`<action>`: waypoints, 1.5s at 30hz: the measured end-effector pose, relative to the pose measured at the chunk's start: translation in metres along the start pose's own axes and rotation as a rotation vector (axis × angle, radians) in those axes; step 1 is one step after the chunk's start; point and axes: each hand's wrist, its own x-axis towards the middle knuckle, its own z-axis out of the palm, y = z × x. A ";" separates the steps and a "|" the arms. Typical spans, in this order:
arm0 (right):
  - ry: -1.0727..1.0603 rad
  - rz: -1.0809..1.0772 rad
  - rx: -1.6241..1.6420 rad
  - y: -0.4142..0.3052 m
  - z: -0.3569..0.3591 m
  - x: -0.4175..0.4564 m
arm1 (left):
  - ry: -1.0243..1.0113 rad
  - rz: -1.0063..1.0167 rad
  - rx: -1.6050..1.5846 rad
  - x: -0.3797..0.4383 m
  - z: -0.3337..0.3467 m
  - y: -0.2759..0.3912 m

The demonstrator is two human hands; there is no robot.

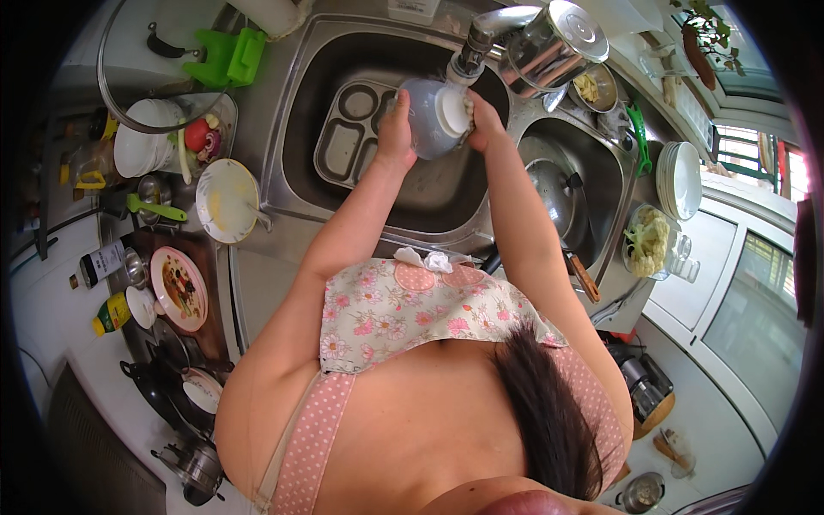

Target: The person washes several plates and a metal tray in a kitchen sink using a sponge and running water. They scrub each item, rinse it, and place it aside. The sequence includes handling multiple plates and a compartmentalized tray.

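Both hands are over the left sink basin, holding a blue bowl (421, 125) beneath the faucet (475, 48). The bowl is tipped so that its white base faces up and to the right. My left hand (396, 135) grips its left side, thumb on the outer wall. On the other side my right hand (484, 122) closes around the bowl by the base, with its fingers partly hidden. A small pale, bumpy thing shows by the right fingers; I cannot tell what it is. Below lies a steel compartment tray (341, 151), partly covered by the bowl and left hand.
The right basin holds a steel pan or lid (547, 187) and a wooden-handled utensil (582, 277). A steel canister (553, 48) stands behind the faucet. White plates (679, 180) and cauliflower (646, 244) are at right. A patterned bowl (226, 201) and vegetables (199, 135) sit left.
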 end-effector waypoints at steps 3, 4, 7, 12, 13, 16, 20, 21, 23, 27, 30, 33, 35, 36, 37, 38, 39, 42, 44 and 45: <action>0.202 -0.104 0.066 0.018 0.006 -0.002 | 0.132 -0.065 -0.184 0.015 -0.004 -0.007; 0.189 -0.133 0.041 0.027 0.001 0.004 | 0.166 -0.054 -0.203 0.017 -0.004 -0.009; 0.353 -0.504 -0.286 0.046 0.003 0.009 | 0.240 -0.026 -0.221 0.015 0.008 -0.014; 0.439 -0.549 -0.765 0.042 0.031 -0.005 | 0.162 -0.003 -0.024 -0.006 0.028 -0.018; 0.417 -0.718 -0.830 0.043 0.031 -0.004 | 0.121 -0.011 -0.015 -0.007 0.030 -0.018; 0.320 -1.135 -0.957 0.041 0.041 -0.007 | 0.030 -0.008 -0.014 -0.010 0.031 -0.018; 0.321 -0.809 -0.933 0.029 0.044 -0.013 | 0.034 0.014 0.028 -0.011 0.024 -0.013; 0.405 -0.706 -0.999 0.021 0.037 -0.003 | 0.043 0.001 0.069 -0.012 0.023 -0.012; 0.485 -0.503 -1.092 0.002 0.024 0.013 | 0.047 -0.012 0.102 -0.016 0.024 -0.009; 0.348 -0.582 -0.841 -0.006 0.001 0.046 | 0.003 -0.037 0.195 -0.016 0.021 -0.009; 0.298 -0.600 -1.018 -0.010 0.014 0.033 | 0.018 0.005 0.136 -0.015 0.022 -0.008; 0.351 -0.666 -1.144 -0.013 0.046 0.000 | 0.058 0.010 0.061 -0.012 0.021 -0.007; 0.421 -0.607 -1.126 -0.011 0.058 -0.014 | 0.099 0.027 -0.008 -0.009 0.015 -0.005; 0.472 -0.628 -1.134 -0.008 0.058 -0.014 | 0.119 0.034 -0.043 -0.008 0.012 -0.005; 0.460 -0.615 -1.151 -0.008 0.056 -0.017 | 0.142 0.029 -0.061 -0.006 0.010 -0.005; 0.446 -0.601 -1.167 -0.007 0.054 -0.022 | 0.165 0.024 -0.079 -0.005 0.008 -0.005; 0.431 -0.589 -1.184 -0.006 0.055 -0.029 | 0.189 0.020 -0.098 -0.005 0.008 -0.002; 0.424 -0.523 -1.049 -0.002 0.054 -0.041 | 0.183 0.035 -0.089 -0.009 0.007 0.006; 0.440 -0.567 -1.186 0.001 0.030 -0.026 | 0.134 0.044 -0.072 -0.008 0.004 0.008; 0.445 -0.589 -1.253 0.000 0.025 -0.022 | 0.111 0.051 -0.062 -0.007 0.003 0.009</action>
